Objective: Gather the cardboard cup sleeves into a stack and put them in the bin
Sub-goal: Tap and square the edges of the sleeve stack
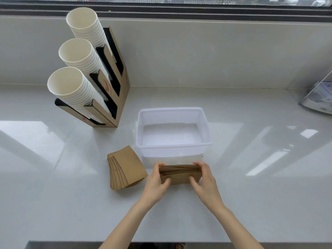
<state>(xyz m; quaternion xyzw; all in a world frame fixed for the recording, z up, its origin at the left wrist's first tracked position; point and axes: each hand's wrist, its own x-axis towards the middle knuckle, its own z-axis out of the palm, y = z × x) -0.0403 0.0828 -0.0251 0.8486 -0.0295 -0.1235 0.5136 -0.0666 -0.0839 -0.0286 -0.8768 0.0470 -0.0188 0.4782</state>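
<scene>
The left hand (156, 178) and right hand (204, 177) clamp the ends of an upright sleeve stack (179, 174) on the bench (53, 194), likely squaring its edges; the bin (173, 145) waits just beyond, and fanned sleeves (125, 168) lie left.

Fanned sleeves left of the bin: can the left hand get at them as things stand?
Probably yes, but not right away. The fanned sleeves lie uncovered just beside the left hand. That hand and the right hand are both clamped on the held stack, so it must let go first.
</scene>
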